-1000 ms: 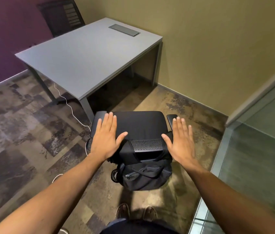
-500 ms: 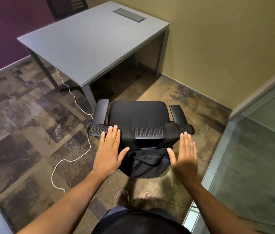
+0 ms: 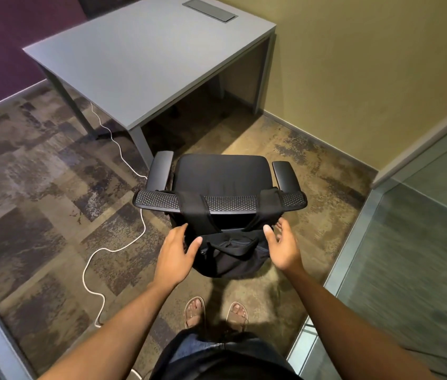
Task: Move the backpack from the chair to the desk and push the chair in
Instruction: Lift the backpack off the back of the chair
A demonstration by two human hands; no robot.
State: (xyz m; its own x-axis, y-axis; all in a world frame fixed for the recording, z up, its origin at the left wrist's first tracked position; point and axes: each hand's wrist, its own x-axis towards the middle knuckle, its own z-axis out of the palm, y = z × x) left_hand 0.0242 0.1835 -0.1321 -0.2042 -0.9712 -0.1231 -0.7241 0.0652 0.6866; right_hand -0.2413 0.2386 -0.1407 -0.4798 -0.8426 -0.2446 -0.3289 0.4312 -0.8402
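Observation:
A black backpack [image 3: 230,256] hangs behind the black office chair [image 3: 221,176], its two straps looped over the top of the mesh backrest. My left hand [image 3: 175,253] is at the bag's left side, fingers apart, thumb touching the top of the bag. My right hand [image 3: 282,248] is at the bag's right side, palm turned inward, fingers spread and holding nothing. The grey desk [image 3: 140,56] stands beyond the chair, its top bare except for a cable hatch. The chair's seat faces the desk, a short gap away.
A white cable [image 3: 112,242] snakes over the carpet left of the chair and under the desk. A glass partition [image 3: 408,242] runs close on the right. The yellow wall [image 3: 354,64] is behind the desk. My sandalled feet [image 3: 217,314] stand just behind the backpack.
Both hands dropped from the backrest top to either side of the backpack and turned inward. My view has pulled back and tilted down, showing more of the chair and my feet.

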